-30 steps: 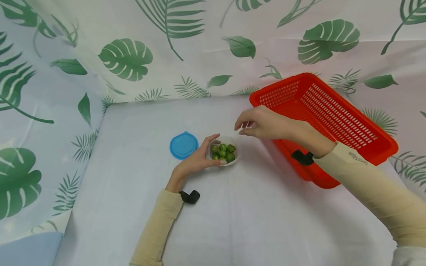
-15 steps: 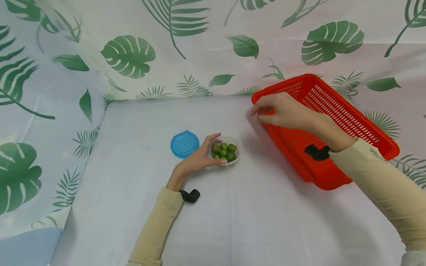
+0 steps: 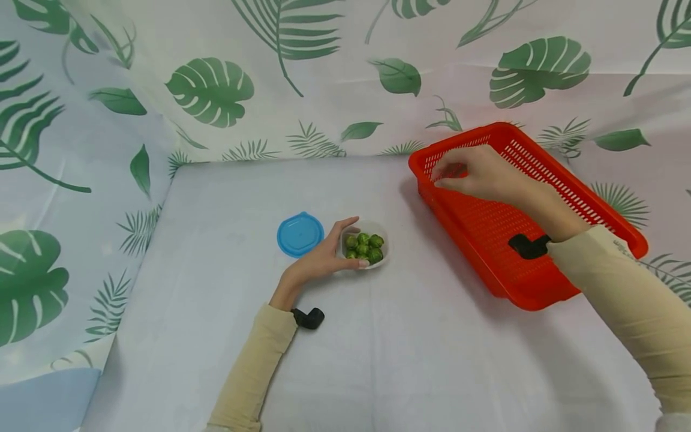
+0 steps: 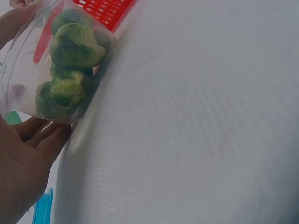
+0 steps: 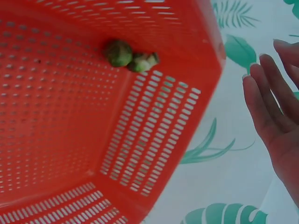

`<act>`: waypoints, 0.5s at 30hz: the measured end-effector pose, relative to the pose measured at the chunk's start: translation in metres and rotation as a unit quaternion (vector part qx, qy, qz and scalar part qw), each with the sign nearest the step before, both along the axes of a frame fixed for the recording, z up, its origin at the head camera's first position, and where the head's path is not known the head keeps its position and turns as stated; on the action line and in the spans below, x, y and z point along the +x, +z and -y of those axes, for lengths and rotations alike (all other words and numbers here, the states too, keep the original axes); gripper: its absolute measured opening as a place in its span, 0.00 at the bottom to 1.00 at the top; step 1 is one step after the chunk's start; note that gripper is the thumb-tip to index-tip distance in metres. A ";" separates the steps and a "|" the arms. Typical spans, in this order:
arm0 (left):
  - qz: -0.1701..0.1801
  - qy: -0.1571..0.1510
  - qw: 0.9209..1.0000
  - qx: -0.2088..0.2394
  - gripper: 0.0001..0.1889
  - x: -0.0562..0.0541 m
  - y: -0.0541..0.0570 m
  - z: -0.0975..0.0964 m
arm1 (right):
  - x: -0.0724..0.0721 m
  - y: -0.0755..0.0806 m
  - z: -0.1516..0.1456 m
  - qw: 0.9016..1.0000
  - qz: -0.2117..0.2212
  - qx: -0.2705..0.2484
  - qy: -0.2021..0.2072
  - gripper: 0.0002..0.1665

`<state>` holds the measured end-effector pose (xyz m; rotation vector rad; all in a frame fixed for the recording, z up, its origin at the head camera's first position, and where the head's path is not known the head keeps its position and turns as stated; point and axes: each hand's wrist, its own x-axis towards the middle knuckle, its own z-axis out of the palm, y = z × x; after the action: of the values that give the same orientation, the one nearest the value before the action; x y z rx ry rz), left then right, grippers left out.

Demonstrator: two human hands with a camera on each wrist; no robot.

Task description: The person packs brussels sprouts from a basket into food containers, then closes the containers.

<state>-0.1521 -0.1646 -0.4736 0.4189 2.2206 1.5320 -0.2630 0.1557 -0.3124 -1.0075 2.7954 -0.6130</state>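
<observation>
My left hand [image 3: 323,257] grips a small clear plastic tub [image 4: 23,70], its thumb and fingers on opposite sides. Several green Brussels sprouts [image 4: 77,49] lie inside the tub, which stands on the white-covered table. Over the near left part of a red slotted basket [image 3: 469,240] is my right hand [image 3: 475,171]. Its fingers are bent loosely, and the right wrist view shows nothing between them and the thumb. Two Brussels sprouts [image 5: 117,52] rest in a corner of the basket in that same view; in the head view they are hidden.
A round blue lid [image 3: 300,234] lies flat on the table, just left of the tub. Leaf-patterned cloth [image 3: 324,96] hangs behind and to the left of the table. Something light blue [image 3: 48,399] shows at the lower left corner.
My right hand has moved right, from beside the tub to over the basket. The left hand and the tub stay in place.
</observation>
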 end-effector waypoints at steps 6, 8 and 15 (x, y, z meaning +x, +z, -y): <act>0.003 0.004 1.000 0.002 0.53 0.001 0.001 0.001 | -0.008 -0.007 -0.005 1.000 0.000 0.002 -0.004 0.10; 0.003 0.004 1.000 0.000 0.52 0.001 0.001 0.001 | -0.010 -0.011 -0.008 1.000 0.008 0.007 -0.011 0.10; 0.003 0.001 1.000 -0.003 0.51 0.000 -0.001 0.000 | -0.015 -0.024 -0.015 0.998 0.050 0.025 -0.043 0.13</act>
<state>-0.1518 -0.1648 -0.4741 0.4100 2.2204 1.5240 -0.2782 0.1708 -0.3365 -0.8274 2.7642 -0.5837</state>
